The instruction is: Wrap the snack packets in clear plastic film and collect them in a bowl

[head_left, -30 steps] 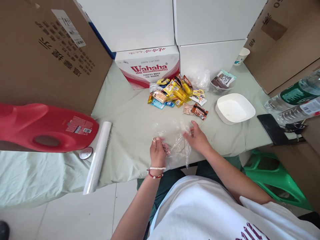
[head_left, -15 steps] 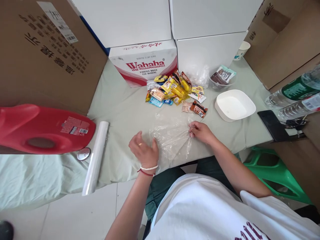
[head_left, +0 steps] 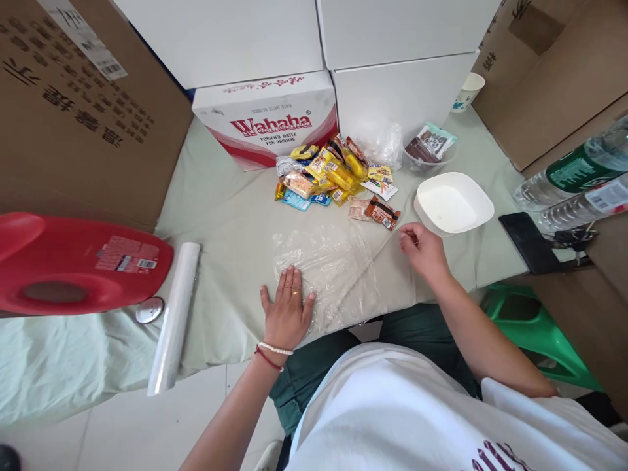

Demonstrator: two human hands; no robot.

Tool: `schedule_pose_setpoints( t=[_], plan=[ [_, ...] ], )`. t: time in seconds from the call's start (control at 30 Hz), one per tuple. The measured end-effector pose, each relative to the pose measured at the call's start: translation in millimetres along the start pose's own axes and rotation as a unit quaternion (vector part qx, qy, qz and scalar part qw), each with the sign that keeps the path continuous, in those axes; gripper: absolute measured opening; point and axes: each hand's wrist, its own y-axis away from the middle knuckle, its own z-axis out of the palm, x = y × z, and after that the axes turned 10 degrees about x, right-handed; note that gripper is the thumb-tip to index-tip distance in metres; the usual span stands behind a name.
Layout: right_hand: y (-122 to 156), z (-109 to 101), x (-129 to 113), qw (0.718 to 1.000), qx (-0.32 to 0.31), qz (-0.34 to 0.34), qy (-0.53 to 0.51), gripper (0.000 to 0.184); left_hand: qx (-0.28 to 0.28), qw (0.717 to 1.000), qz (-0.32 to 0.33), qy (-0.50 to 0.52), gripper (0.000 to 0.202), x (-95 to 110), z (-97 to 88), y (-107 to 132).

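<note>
A crinkled sheet of clear plastic film lies spread on the pale green cloth near the table's front edge. My left hand rests flat on the film's left side, fingers stretched out. My right hand is past the film's right edge, fingers curled; whether it still pinches the film I cannot make out. A pile of small snack packets lies just beyond the film.
A film roll and a red jug lie at the left. A white bowl, a clear bowl with a packet, a black phone and bottles are at the right. Cardboard boxes line the back.
My hands drew apart, and the bunched film now lies flat. My left hand went from pinching it to pressing flat on it; my right hand moved right.
</note>
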Motion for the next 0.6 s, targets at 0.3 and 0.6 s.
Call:
schedule_pose_setpoints(
  t=[0.3,0.6],
  plan=[
    [49,61,-10,0.873,-0.251,-0.391,0.150,0.054,0.013,1.000,-0.020,0.003,0.068,3,1.8,0],
    [26,-13,39,0.959,-0.006,-0.239,0.154,0.036,0.074,0.993,-0.053,0.078,0.053,-17,-14.3,-3]
  ],
)
